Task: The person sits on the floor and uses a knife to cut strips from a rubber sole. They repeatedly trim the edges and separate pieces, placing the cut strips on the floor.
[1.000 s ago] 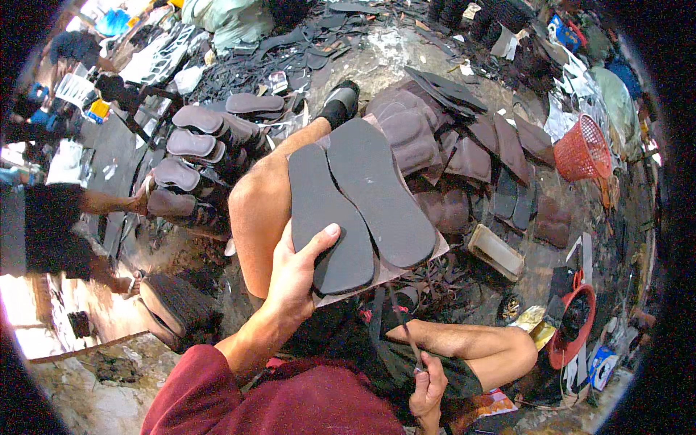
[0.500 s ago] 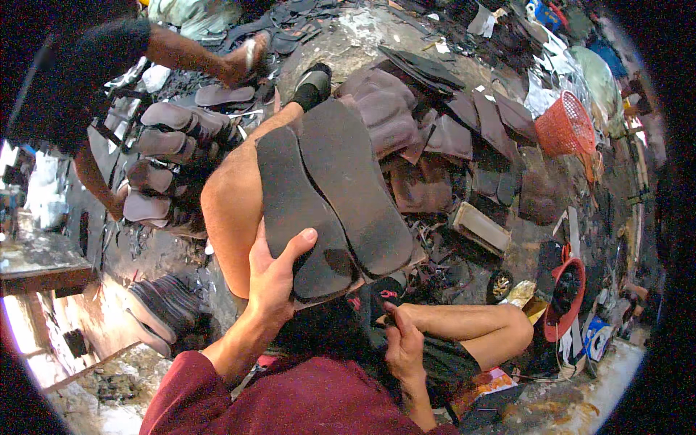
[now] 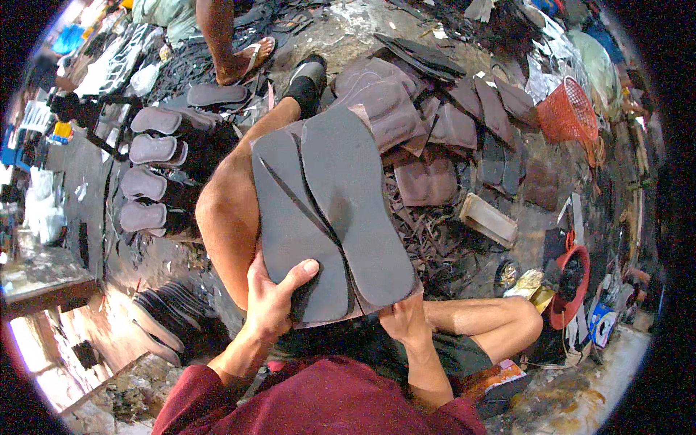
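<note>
A pair of dark grey shoe soles lies side by side on a thin brownish sheet, tilted over my lap. A long dark slit runs along the inner edge of the left-hand sole. My left hand grips the lower left of this piece, thumb on top and fingers underneath. My right hand is closed at the lower right corner, touching the sheet's edge. The sheet hides part of its fingers, and I cannot make out what is in them.
Stacks of soles stand left and lower left. Moulded brown sheets and dark scraps cover the floor ahead. A red basket and a red bowl are right. Another person's sandaled foot is at the back.
My right hand has risen from my lap to the sheet's lower right corner. The sole piece is turned slightly, and its slit shows more. The other person's arm and body have left the left side.
</note>
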The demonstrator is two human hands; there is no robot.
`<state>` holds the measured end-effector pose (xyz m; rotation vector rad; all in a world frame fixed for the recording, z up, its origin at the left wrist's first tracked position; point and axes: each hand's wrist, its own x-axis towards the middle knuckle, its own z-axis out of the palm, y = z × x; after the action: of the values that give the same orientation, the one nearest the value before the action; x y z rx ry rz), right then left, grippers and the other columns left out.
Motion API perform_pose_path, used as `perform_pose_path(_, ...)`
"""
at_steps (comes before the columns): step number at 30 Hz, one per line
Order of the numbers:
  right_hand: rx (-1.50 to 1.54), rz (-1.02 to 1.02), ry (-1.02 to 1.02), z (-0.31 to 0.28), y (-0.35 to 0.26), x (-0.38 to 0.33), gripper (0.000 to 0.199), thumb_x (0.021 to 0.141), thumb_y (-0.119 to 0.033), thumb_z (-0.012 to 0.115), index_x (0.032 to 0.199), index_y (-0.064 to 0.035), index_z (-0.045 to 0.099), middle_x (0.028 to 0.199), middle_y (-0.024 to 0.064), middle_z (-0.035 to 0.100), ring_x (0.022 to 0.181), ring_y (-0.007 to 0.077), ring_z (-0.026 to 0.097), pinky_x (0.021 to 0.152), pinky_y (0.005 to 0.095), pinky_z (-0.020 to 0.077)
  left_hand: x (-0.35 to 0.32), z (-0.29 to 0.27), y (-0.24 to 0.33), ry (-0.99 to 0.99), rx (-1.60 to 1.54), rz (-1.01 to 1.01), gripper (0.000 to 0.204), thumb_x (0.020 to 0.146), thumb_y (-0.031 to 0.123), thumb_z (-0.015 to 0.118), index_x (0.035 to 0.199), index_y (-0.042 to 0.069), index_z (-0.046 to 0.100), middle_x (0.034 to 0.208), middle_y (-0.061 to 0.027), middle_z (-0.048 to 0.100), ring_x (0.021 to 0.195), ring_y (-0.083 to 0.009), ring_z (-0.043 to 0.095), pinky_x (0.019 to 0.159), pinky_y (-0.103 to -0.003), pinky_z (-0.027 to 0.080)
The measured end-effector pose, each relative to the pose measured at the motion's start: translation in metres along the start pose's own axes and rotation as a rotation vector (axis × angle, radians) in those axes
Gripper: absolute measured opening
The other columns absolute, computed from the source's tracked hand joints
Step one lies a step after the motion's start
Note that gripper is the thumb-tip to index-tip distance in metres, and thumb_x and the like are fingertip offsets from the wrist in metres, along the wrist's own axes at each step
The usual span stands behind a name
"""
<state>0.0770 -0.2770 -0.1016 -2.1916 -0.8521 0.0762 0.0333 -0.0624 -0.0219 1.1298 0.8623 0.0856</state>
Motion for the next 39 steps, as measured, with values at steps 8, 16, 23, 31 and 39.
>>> perform_pose_path(8, 0.408, 0.412, -0.150, 0.133, 0.063, -0.024, 0.041, 0.096, -0.030, 0.054, 0.130, -0.0071, 0.054, 0.124, 0.0138, 0.062, 0.110, 0.0308, 0.060, 0.097, 0.0394, 0.0472, 0.000, -0.005, 0.001, -0.022, -0.040, -0.002, 0.074, 0.075, 0.013, 0.081, 0.135, -0.003, 0.042, 0.119, -0.0156, 0.059, 0.107, -0.0258, 0.061, 0.096, -0.039, 0.050)
perform_pose_path(16, 0.663, 0.304, -0.009, 0.097, 0.004, 0.086, 0.048, 0.103, -0.026, 0.049, 0.145, -0.0038, 0.042, 0.139, 0.0163, 0.052, 0.122, 0.0311, 0.053, 0.105, 0.0390, 0.0400, -0.005, -0.010, -0.005, -0.051, -0.060, 0.018, 0.078, 0.072, 0.016, 0.083, 0.136, -0.001, 0.043, 0.120, -0.0145, 0.059, 0.110, -0.0251, 0.059, 0.099, -0.039, 0.047)
perform_pose_path(23, 1.023, 0.327, 0.040, -0.016, -0.050, 0.133, 0.062, 0.095, -0.024, 0.064, 0.147, -0.0026, 0.038, 0.104, 0.0074, 0.063, 0.096, 0.0145, 0.059, 0.088, 0.0297, 0.0474, -0.007, 0.006, -0.010, -0.102, -0.263, 0.078, 0.066, 0.077, 0.009, 0.080, 0.134, 0.002, 0.047, 0.121, -0.0093, 0.061, 0.109, -0.0197, 0.058, 0.098, -0.036, 0.046)
perform_pose_path(31, 0.901, 0.258, -0.036, -0.025, -0.071, 0.023, 0.071, 0.084, -0.014, 0.078, 0.144, -0.0025, 0.042, 0.108, 0.0073, 0.065, 0.097, 0.0134, 0.059, 0.088, 0.0302, 0.0475, -0.003, 0.002, 0.039, -0.229, -0.221, 0.079, 0.059, 0.086, 0.035, 0.074, 0.131, 0.004, 0.051, 0.111, -0.0128, 0.065, 0.090, -0.0223, 0.067, 0.078, -0.038, 0.058)
perform_pose_path(39, 0.299, 0.146, 0.040, -0.011, -0.015, -0.049, 0.034, 0.088, -0.011, 0.063, 0.121, -0.0034, 0.066, 0.088, 0.0126, 0.061, 0.079, 0.0304, 0.056, 0.073, 0.0398, 0.0456, -0.001, -0.049, 0.055, -0.340, -0.222, -0.237, 0.040, 0.083, 0.030, 0.078, 0.111, 0.005, 0.064, 0.093, -0.0061, 0.070, 0.077, -0.0195, 0.069, 0.070, -0.039, 0.060)
